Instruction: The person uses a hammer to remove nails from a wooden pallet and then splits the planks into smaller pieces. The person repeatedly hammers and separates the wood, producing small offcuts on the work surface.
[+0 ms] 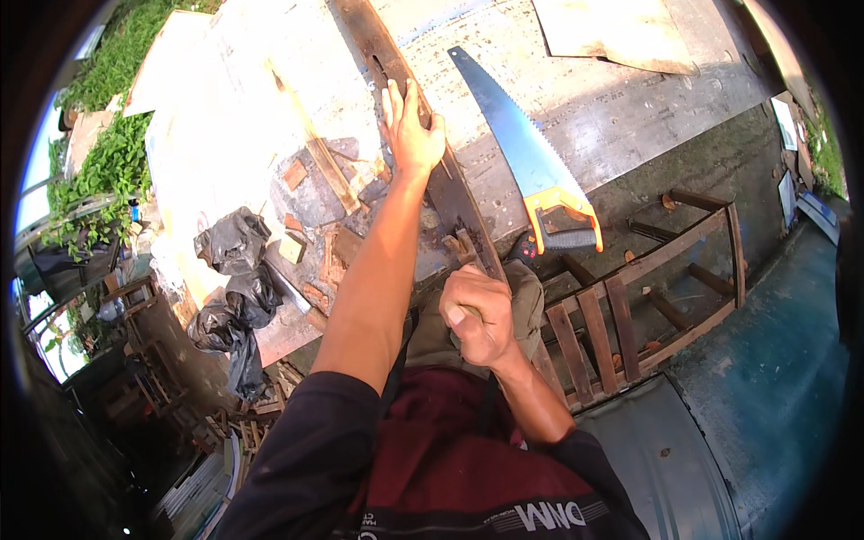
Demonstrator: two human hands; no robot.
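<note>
A long dark wooden plank runs from the top of the view down toward my lap. My left hand lies on its upper part, fingers stretched out and the thumb apart. Close to the plank's near end, my right hand is closed in a fist. Just beyond the fist, a small brownish piece shows against the plank; the fingers hide whatever they hold. Right of the plank, a handsaw with an orange and black handle lies on the work surface, its handle end toward me.
Wood scraps, a thin wooden strip and black plastic bags lie left of the plank. A slatted wooden frame stands at the right, below the table edge. A light board lies at the far right.
</note>
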